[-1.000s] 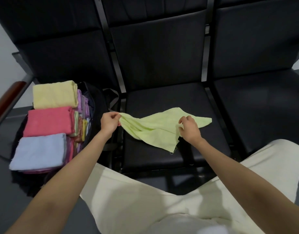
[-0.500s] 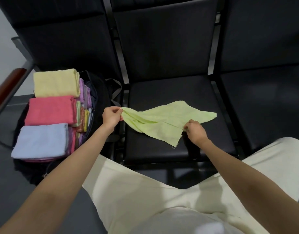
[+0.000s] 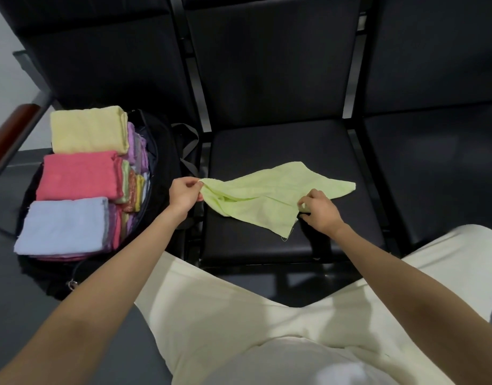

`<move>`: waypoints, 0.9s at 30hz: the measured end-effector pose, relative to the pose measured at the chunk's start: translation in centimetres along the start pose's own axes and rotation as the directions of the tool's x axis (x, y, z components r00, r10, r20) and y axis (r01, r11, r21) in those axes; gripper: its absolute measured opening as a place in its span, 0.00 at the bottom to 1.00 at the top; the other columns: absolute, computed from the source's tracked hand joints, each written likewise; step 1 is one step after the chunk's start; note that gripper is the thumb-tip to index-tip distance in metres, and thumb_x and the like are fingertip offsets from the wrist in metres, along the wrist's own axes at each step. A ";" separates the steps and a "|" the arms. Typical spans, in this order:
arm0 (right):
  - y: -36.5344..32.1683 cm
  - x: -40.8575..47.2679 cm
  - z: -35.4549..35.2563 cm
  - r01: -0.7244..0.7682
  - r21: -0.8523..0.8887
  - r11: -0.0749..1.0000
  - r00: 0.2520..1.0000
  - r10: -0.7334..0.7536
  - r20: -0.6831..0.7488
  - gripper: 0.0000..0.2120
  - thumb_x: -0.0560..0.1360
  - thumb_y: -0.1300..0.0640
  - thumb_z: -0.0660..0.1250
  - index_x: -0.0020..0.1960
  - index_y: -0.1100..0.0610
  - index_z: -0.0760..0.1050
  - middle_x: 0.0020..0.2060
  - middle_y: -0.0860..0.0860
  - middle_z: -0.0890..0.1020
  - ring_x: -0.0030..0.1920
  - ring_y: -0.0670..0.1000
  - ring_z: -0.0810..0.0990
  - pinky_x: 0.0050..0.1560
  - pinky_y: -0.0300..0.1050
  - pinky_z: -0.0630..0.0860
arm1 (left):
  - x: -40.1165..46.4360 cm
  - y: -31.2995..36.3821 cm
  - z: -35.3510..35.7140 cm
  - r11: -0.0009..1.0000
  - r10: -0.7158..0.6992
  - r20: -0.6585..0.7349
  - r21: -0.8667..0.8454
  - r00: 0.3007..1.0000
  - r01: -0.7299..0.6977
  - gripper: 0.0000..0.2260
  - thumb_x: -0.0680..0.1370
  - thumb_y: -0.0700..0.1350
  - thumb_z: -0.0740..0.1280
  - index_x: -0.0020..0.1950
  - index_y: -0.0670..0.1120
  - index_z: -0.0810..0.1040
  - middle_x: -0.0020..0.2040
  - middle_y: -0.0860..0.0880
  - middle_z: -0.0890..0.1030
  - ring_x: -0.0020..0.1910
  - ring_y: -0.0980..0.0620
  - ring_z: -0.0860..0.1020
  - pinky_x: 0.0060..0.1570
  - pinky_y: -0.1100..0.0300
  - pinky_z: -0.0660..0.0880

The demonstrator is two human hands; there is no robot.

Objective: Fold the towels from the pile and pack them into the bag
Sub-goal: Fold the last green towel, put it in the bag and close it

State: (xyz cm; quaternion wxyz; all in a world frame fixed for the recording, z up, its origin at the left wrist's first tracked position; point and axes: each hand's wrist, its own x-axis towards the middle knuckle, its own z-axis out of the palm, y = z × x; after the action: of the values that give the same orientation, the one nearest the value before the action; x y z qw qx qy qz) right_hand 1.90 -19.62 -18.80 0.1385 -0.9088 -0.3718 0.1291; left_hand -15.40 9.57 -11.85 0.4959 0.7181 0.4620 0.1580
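The light green towel [image 3: 267,200] lies loosely spread and wrinkled on the middle black seat [image 3: 289,145], with one corner pointing right and one corner hanging toward the near edge. The left hand [image 3: 183,193] pinches the towel's left corner between thumb and fingers, just past the left edge of the seat. The right hand [image 3: 319,211] pinches the towel's near right edge, fingers curled round the cloth, resting low over the seat. The towel is stretched slackly between the two hands.

The black bag [image 3: 161,151] stands open on the left seat, just beside the left hand. It holds folded towels in a row: a pale yellow towel [image 3: 88,129] at the far end, a pink towel [image 3: 77,175] in the middle and a light blue towel [image 3: 63,225] at the near end. Further folded towels in purple, green, orange and yellow show on edge along the right side of the three. A bag strap [image 3: 188,143] lies between the bag and the middle seat. A brown armrest [image 3: 10,129] runs at the far left. The person's cream trousers [image 3: 239,315] fill the near part of the view.
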 end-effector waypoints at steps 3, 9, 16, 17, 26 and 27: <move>-0.4 0.5 0.1 -0.003 -0.027 1.000 1.000 0.003 -0.003 0.09 0.77 0.58 0.65 0.54 0.58 0.80 0.51 0.54 0.72 0.55 0.54 0.71 0.49 0.48 0.74 | -0.2 -0.2 -0.1 1.000 0.003 0.002 0.008 1.000 -0.003 0.06 0.79 0.38 0.65 0.51 0.41 0.82 0.39 0.46 0.81 0.36 0.51 0.80 0.44 0.57 0.80; -0.2 1.9 -1.1 -0.067 0.015 0.998 0.997 0.066 0.026 0.07 0.75 0.63 0.64 0.44 0.64 0.81 0.49 0.56 0.72 0.52 0.57 0.73 0.47 0.50 0.76 | -0.4 -0.5 -0.2 1.000 -0.003 0.000 0.021 1.000 0.003 0.06 0.79 0.38 0.65 0.52 0.41 0.82 0.41 0.44 0.82 0.35 0.52 0.79 0.44 0.58 0.81; -4.8 -0.7 -3.7 0.213 0.252 0.944 0.932 -0.119 -0.343 0.04 0.75 0.64 0.62 0.49 0.61 0.73 0.43 0.53 0.75 0.37 0.53 0.74 0.37 0.48 0.72 | -0.5 -0.6 -0.1 1.000 0.002 0.016 0.029 1.000 -0.003 0.07 0.79 0.38 0.65 0.53 0.39 0.82 0.41 0.45 0.81 0.34 0.53 0.79 0.40 0.62 0.80; -4.9 -1.3 -3.2 0.265 0.182 0.947 0.932 -0.203 -0.300 0.07 0.75 0.65 0.62 0.52 0.61 0.72 0.44 0.54 0.75 0.37 0.55 0.74 0.35 0.48 0.72 | -0.6 -0.7 -0.1 1.000 0.002 0.019 0.030 1.000 -0.003 0.07 0.79 0.38 0.65 0.53 0.39 0.81 0.41 0.44 0.81 0.35 0.53 0.79 0.40 0.62 0.80; -4.2 -3.1 1.3 0.438 -0.245 0.865 0.894 -0.391 0.218 0.12 0.74 0.54 0.63 0.51 0.62 0.75 0.50 0.55 0.73 0.45 0.57 0.75 0.37 0.49 0.70 | -1.0 -0.5 -0.2 1.000 -0.004 0.014 0.018 1.000 0.004 0.07 0.79 0.38 0.64 0.53 0.39 0.81 0.37 0.48 0.80 0.33 0.55 0.78 0.34 0.68 0.79; -4.3 -3.1 1.3 0.443 -0.262 0.858 0.891 -0.387 0.239 0.14 0.74 0.52 0.64 0.51 0.62 0.75 0.50 0.55 0.73 0.46 0.57 0.75 0.39 0.49 0.72 | -0.9 -0.5 -0.2 1.000 -0.002 0.014 0.017 1.000 0.001 0.07 0.79 0.38 0.64 0.53 0.39 0.81 0.37 0.48 0.80 0.34 0.55 0.78 0.35 0.67 0.79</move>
State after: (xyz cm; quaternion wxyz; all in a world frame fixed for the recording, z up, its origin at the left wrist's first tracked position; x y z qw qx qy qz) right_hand -3.42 -18.67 -18.09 -0.0148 -0.8020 -0.5856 0.1167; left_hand -16.30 9.01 -12.00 0.4931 0.7230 0.4605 0.1487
